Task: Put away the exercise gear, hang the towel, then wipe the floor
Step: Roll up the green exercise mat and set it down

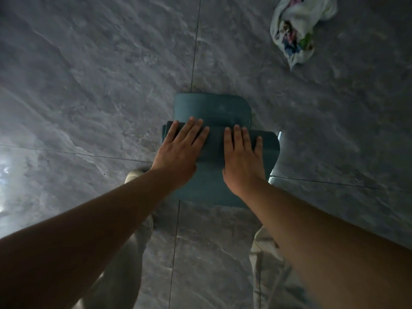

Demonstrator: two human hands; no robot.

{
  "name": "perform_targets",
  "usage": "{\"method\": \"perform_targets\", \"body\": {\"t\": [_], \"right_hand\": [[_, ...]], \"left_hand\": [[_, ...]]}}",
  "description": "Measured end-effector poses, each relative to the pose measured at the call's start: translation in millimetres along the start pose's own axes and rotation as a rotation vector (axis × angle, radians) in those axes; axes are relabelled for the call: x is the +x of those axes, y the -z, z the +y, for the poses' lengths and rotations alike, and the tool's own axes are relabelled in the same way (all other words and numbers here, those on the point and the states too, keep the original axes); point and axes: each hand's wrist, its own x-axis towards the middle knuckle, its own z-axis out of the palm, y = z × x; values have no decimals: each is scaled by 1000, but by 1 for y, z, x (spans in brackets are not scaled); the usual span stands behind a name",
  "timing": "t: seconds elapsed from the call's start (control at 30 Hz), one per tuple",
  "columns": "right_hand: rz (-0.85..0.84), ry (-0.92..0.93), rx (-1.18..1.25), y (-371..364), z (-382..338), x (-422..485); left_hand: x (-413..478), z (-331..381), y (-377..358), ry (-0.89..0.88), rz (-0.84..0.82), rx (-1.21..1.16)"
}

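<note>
One teal exercise mat [211, 110], partly rolled, lies on the grey marbled tile floor [89, 85]. Two hands, left hand [180, 150] and right hand [242, 157], press flat, fingers spread, on its roll. One crumpled patterned towel [296, 30] lies well beyond the mat.

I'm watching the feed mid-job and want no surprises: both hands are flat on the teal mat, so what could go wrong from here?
1. The left hand and right hand only press on the teal mat; nothing grips it, so the roll may spring loose when they lift.
2. The roll's layers look offset sideways, so it may end up uneven.
3. The crumpled towel lies on the glossy floor, a possible trip or slip hazard.
</note>
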Motion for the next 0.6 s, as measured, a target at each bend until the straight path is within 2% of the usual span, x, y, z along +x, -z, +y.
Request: {"method": "perform_targets", "body": {"t": [0.27,0.47,0.6], "right_hand": [[6,-41,4,-10,2,36],[-4,-77,65,-28,-3,48],[-45,-126,115,-39,0,60]], "left_hand": [[33,-7,-12,61,10,-14],[51,-22,-24,168,-99,36],[50,-25,-36,147,-120,13]]}}
